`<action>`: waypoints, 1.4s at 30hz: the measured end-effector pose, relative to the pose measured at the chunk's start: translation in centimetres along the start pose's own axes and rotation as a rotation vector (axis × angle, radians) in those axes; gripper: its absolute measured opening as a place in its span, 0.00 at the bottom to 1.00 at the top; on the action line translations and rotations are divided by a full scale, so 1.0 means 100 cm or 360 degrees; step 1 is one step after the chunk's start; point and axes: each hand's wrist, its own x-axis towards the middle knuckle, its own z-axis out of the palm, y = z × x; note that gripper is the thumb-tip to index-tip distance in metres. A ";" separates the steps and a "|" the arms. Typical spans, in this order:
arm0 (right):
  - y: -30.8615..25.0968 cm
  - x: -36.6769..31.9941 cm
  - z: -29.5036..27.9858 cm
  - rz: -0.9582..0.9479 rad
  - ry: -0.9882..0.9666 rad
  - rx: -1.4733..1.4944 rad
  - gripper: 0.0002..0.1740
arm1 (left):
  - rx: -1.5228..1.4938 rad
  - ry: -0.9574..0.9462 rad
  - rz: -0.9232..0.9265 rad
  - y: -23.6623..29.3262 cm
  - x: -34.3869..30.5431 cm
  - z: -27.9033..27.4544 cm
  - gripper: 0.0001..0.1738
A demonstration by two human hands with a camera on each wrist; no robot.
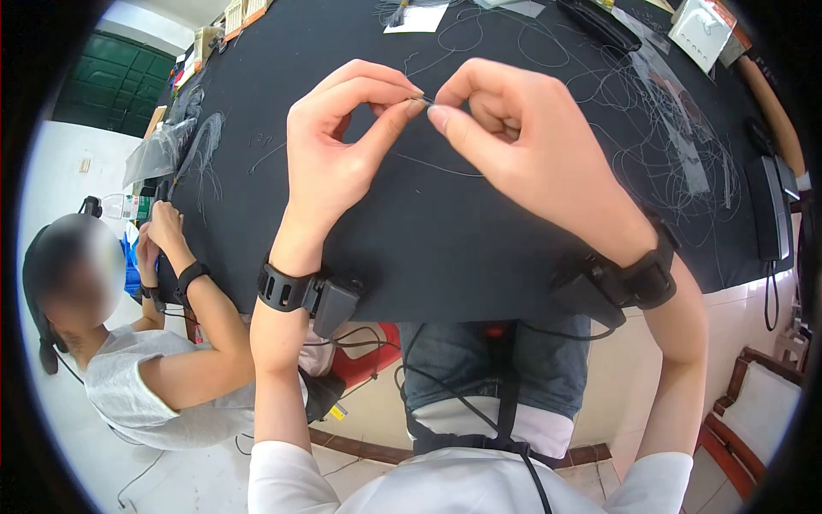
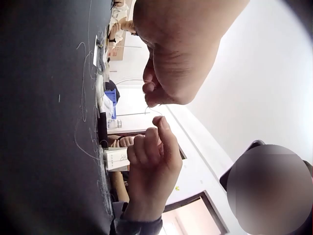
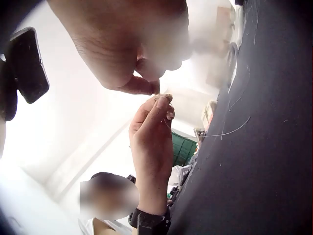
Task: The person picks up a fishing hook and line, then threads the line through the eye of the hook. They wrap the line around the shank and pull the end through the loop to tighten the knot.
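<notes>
Over the black-covered table, my left hand (image 1: pixel 338 141) pinches a thin clear line (image 3: pixel 230 133) between thumb and index fingertip. Close beside it, my right hand (image 1: pixel 535 128) has thumb and index together on the same line, its other fingers curled into the palm. Only a small gap separates the two sets of fingertips. In the left wrist view a short bend of the line shows between the hands. A loose length trails below my left fingers in the right wrist view. What else the fingertips cover is hidden.
Tangled clear strands (image 1: pixel 638 128) and plastic strips spread over the right of the black tabletop (image 1: pixel 411 248). A black case (image 1: pixel 599 24) and a white box (image 1: pixel 702 32) sit at the far right. Another person works at the left edge, near a bundle of strands (image 1: pixel 204 146).
</notes>
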 end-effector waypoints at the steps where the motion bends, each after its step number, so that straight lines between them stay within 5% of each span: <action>1: 0.001 0.001 0.000 -0.0015 0.0052 -0.0030 0.07 | 0.0018 -0.0029 0.0005 0.000 0.000 0.000 0.04; 8: 0.014 0.005 -0.003 -0.0058 0.0211 -0.0170 0.08 | -0.0113 -0.0127 0.0021 0.003 -0.001 0.000 0.05; 19: 0.016 0.005 -0.002 0.0041 0.0033 -0.0164 0.09 | -0.0319 -0.0093 -0.0063 0.004 -0.003 0.000 0.06; 31: 0.007 -0.001 0.004 0.0124 -0.0128 -0.0029 0.09 | -0.0162 0.0092 -0.0206 0.003 -0.004 0.004 0.04; 42: 0.011 0.003 0.001 0.0154 -0.0059 0.0115 0.10 | 0.0052 -0.0048 -0.0111 -0.002 -0.003 0.004 0.03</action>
